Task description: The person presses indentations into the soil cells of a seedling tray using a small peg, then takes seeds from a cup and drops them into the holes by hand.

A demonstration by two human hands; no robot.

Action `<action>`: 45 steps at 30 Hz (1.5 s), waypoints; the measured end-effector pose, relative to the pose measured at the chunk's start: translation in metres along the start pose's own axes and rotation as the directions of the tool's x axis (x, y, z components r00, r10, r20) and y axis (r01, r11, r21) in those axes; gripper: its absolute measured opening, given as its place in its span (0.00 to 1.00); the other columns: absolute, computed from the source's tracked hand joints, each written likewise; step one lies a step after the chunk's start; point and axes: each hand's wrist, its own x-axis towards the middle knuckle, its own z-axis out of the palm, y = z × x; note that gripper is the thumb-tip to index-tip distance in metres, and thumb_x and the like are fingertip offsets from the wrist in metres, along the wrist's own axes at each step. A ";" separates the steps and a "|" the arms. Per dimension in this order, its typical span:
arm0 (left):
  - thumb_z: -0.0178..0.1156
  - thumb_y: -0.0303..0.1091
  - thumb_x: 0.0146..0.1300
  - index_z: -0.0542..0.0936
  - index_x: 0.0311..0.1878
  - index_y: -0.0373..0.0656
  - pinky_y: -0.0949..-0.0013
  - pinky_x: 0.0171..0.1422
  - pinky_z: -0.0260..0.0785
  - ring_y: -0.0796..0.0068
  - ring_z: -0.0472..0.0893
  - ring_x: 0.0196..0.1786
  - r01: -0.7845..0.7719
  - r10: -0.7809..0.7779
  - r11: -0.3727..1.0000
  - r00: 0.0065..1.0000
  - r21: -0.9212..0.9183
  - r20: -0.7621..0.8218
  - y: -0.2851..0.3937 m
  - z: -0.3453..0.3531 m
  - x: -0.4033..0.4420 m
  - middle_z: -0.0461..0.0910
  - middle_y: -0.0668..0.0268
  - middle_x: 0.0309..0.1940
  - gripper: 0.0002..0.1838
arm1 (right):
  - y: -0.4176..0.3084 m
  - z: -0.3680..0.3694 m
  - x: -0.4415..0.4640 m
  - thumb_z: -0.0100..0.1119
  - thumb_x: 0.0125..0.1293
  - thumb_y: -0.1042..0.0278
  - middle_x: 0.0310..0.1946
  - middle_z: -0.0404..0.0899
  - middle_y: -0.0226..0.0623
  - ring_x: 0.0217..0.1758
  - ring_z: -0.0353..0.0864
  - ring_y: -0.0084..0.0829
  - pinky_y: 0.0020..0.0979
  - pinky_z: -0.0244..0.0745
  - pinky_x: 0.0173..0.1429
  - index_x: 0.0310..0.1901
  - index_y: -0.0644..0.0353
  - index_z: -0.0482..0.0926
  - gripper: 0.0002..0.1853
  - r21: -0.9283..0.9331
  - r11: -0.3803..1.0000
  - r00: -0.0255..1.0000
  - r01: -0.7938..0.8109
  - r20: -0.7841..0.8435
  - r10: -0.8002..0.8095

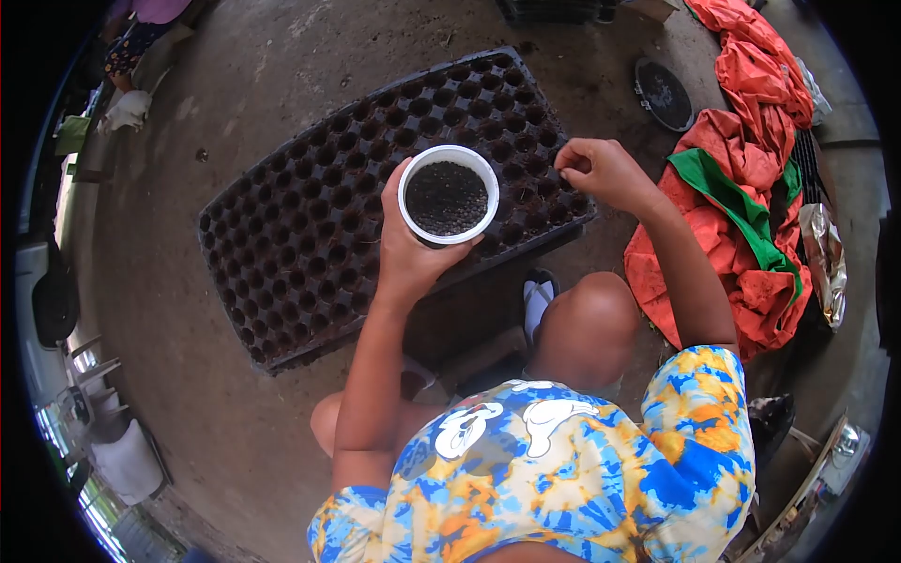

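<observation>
My left hand (409,249) is wrapped around a white plastic tub (450,153) and holds it above the seedling tray. Small dark grains (448,199), which look like seeds, lie inside the tub. The black seedling tray (310,350) has rows of round cells with dark brown material in them. Over the tray's right end, my right hand (603,174) is closed with thumb and fingers pinched together. Whatever the pinch may hold is too small to make out.
Right of the tray lies a crumpled red sheet (727,244) with a green strip (727,192). A round dark lid or dish (664,94) rests on the concrete floor (188,394). Another person (160,11) is at the upper left, beside a white cloth-like item (127,111).
</observation>
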 end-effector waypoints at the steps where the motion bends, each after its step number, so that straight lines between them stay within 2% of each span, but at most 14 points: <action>1: 0.78 0.25 0.36 0.55 0.69 0.39 0.65 0.68 0.64 0.66 0.73 0.62 -0.006 0.007 1.000 1.000 0.011 -0.006 0.001 -0.001 0.001 0.71 0.58 0.59 0.56 | 0.013 0.003 -0.002 0.60 0.57 0.77 0.30 0.83 0.39 0.34 0.82 0.26 0.27 0.76 0.42 0.38 0.67 0.80 0.08 -0.075 0.997 1.000 -0.029 0.002 0.029; 4: 0.78 0.26 0.37 0.55 0.69 0.39 0.65 0.68 0.64 0.66 0.73 0.62 -0.018 0.018 0.999 1.000 0.035 -0.017 0.004 -0.001 0.001 0.71 0.58 0.59 0.55 | 0.036 0.013 -0.005 0.60 0.55 0.77 0.32 0.83 0.43 0.35 0.84 0.31 0.30 0.77 0.43 0.38 0.67 0.81 0.08 -0.184 0.983 1.000 0.000 -0.027 -0.005; 7: 0.78 0.26 0.37 0.55 0.69 0.39 0.65 0.68 0.64 0.66 0.73 0.62 -0.015 0.016 0.999 1.000 0.039 -0.014 0.005 -0.001 0.001 0.71 0.58 0.59 0.55 | 0.040 0.015 -0.007 0.59 0.54 0.74 0.33 0.83 0.46 0.39 0.84 0.40 0.35 0.77 0.46 0.38 0.65 0.82 0.09 -0.194 0.981 0.999 -0.009 -0.053 -0.001; 10: 0.78 0.26 0.37 0.54 0.69 0.39 0.65 0.68 0.64 0.67 0.73 0.62 -0.010 0.010 0.999 1.000 0.033 -0.011 0.004 -0.002 0.000 0.71 0.58 0.59 0.55 | 0.033 0.010 -0.014 0.59 0.55 0.74 0.33 0.84 0.46 0.39 0.85 0.40 0.35 0.77 0.46 0.38 0.65 0.83 0.09 -0.165 0.982 0.995 -0.096 -0.026 0.092; 13: 0.78 0.26 0.38 0.54 0.69 0.39 0.65 0.68 0.64 0.67 0.73 0.62 -0.010 0.010 1.000 1.000 0.028 -0.009 0.006 -0.003 0.000 0.71 0.58 0.59 0.55 | 0.041 0.010 -0.022 0.60 0.57 0.78 0.33 0.85 0.44 0.38 0.85 0.31 0.30 0.78 0.45 0.39 0.67 0.82 0.08 -0.109 0.986 0.988 -0.123 0.084 0.132; 22: 0.78 0.26 0.38 0.54 0.70 0.40 0.65 0.68 0.65 0.67 0.73 0.62 -0.014 0.014 1.000 1.000 0.019 -0.009 0.006 -0.005 0.000 0.71 0.58 0.59 0.56 | 0.039 0.011 -0.028 0.60 0.57 0.79 0.32 0.84 0.40 0.37 0.84 0.27 0.28 0.77 0.45 0.38 0.68 0.82 0.07 -0.089 0.985 0.983 -0.145 0.103 0.154; 28: 0.78 0.27 0.38 0.54 0.70 0.40 0.65 0.68 0.65 0.67 0.73 0.62 -0.019 0.019 0.999 1.000 0.043 -0.013 0.006 -0.005 0.001 0.71 0.58 0.59 0.56 | 0.042 0.013 -0.030 0.61 0.58 0.79 0.30 0.83 0.38 0.35 0.82 0.24 0.27 0.76 0.43 0.37 0.67 0.80 0.06 -0.030 0.987 0.984 -0.158 0.073 0.160; 34: 0.78 0.27 0.38 0.54 0.70 0.39 0.65 0.68 0.65 0.67 0.73 0.62 -0.019 0.019 1.000 1.000 0.021 -0.013 0.005 -0.004 0.001 0.71 0.58 0.59 0.55 | 0.040 0.014 -0.030 0.60 0.58 0.78 0.28 0.82 0.36 0.32 0.81 0.23 0.27 0.76 0.39 0.37 0.67 0.80 0.05 -0.054 0.992 0.992 -0.116 0.047 0.119; 40: 0.78 0.27 0.38 0.54 0.69 0.39 0.65 0.68 0.64 0.67 0.73 0.62 -0.014 0.014 1.000 1.000 0.025 -0.012 0.005 -0.005 0.001 0.71 0.58 0.59 0.55 | 0.038 0.011 -0.025 0.59 0.58 0.78 0.26 0.81 0.36 0.30 0.80 0.21 0.27 0.75 0.37 0.36 0.67 0.79 0.05 0.023 0.986 0.986 -0.164 0.032 0.164; 45: 0.78 0.27 0.37 0.54 0.69 0.39 0.65 0.68 0.64 0.67 0.73 0.62 -0.016 0.016 0.999 1.000 0.031 -0.011 0.004 -0.005 0.001 0.71 0.58 0.59 0.56 | 0.029 -0.001 0.013 0.59 0.58 0.75 0.27 0.81 0.35 0.32 0.80 0.21 0.27 0.75 0.39 0.37 0.67 0.79 0.07 -0.032 0.998 0.995 -0.060 -0.085 0.057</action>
